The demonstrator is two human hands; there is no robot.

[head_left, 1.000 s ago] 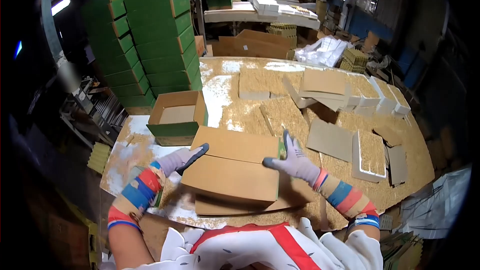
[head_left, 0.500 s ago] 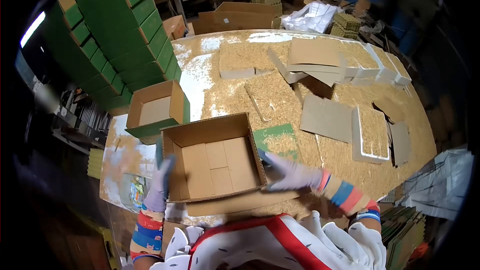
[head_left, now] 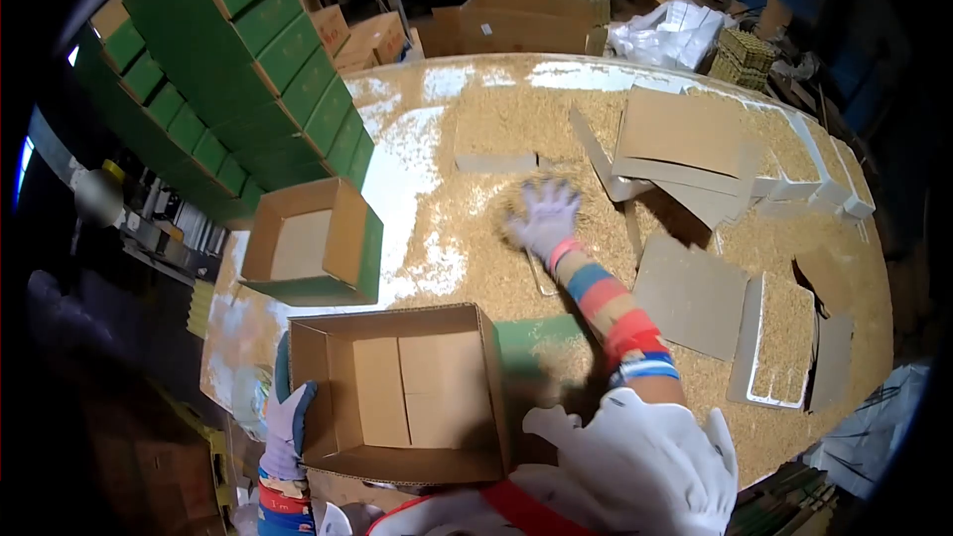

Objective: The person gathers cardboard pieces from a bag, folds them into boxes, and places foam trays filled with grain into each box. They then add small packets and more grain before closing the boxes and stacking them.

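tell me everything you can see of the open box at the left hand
The open box is brown and looks like corrugated cardboard, with four walls and a seam across its inside floor. It stands with its opening facing up toward the camera, near the person's edge of the table. The gloved left hand grips its left wall. Its underside is hidden.

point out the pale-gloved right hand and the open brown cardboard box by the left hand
Pale-gloved right hand (head_left: 547, 222): head view, back of the hand.
Open brown cardboard box (head_left: 429, 389): head view, bare inner bottom.
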